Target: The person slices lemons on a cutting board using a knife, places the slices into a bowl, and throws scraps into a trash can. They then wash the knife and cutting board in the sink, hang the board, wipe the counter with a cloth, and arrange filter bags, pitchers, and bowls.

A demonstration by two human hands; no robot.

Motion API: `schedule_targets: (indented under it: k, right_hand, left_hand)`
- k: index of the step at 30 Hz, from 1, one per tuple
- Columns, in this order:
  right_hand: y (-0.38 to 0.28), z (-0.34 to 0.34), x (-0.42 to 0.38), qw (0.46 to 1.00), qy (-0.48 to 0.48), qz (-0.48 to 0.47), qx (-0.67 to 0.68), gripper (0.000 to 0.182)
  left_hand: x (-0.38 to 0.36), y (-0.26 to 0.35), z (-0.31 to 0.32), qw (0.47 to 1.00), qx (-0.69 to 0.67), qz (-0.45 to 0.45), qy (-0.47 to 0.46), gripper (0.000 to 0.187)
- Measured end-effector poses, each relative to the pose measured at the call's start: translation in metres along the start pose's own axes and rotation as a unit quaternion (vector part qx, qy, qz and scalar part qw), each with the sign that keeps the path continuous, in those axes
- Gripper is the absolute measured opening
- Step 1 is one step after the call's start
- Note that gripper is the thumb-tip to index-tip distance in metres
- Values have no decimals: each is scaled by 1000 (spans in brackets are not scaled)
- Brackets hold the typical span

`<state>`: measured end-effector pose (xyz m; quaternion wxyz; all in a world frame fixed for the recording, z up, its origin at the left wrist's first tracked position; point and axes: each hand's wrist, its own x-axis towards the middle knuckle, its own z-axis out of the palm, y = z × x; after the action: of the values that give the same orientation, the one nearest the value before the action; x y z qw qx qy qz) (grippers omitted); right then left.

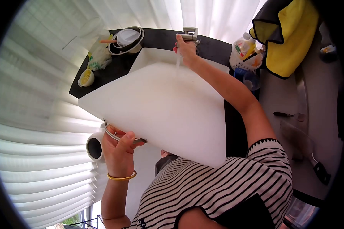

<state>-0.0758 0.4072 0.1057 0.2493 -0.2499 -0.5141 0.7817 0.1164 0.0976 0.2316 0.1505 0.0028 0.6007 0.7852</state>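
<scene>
A large white cutting board (160, 103) lies tilted over the white sink (149, 55), covering much of it. My left hand (120, 147) is closed round the curved metal handle (116, 137) at the board's near left edge. At the sink's far side, my right hand (185, 47) has its fingers wrapped round the metal faucet (189, 35). Water (178, 63) runs from the faucet down onto the far part of the board.
On the dark counter at left are stacked bowls (128, 40), a plastic bag (99, 57) and a cup with lemon slices (86, 78). Right are a white basket (245, 57), yellow cloth (296, 34), a cleaver (300, 143) and a small black-handled tool (284, 114).
</scene>
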Motion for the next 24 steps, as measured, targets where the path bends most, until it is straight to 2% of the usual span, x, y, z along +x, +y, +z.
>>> schedule_targets:
  k: [2,9,11,12,13,15,16,18,19,21,22,24]
  right_hand:
    - [-4,3,-2,998,17,55,-5,26]
    - [-6,3,-5,996,24,81,-25,22]
    - [5,-6,-10,989,-5,148,7,29]
    - [7,-10,-26,971,-99,179,-124,39]
    - [8,-17,-50,926,-189,205,-253,51]
    - [1,-23,-96,840,-292,161,-428,76]
    - [-22,-24,-112,785,-348,218,-464,76]
    - [25,-39,-81,721,-406,63,-557,69]
    - [39,-42,-63,722,-405,60,-557,69]
    - [59,-43,-27,650,-505,-4,-568,64]
    - [69,-34,-12,649,-508,-4,-566,64]
    - [78,1,-3,525,-566,-64,-633,64]
  left_hand:
    - [-1,-1,-1,1000,19,6,7,21]
    - [-3,-3,1,999,39,16,12,25]
    - [-2,-3,0,999,41,19,12,25]
    - [-2,-3,-1,999,43,17,10,26]
    - [-2,-4,-1,999,44,14,8,26]
    - [-3,-4,0,999,47,14,15,26]
    - [-4,-4,0,998,50,15,18,26]
    - [-5,-6,-1,998,52,8,18,26]
    - [-4,-6,-1,998,53,6,17,27]
    - [-3,-7,1,998,58,18,19,28]
    - [-4,-8,2,997,64,26,23,29]
    - [-5,-9,4,997,66,28,36,32]
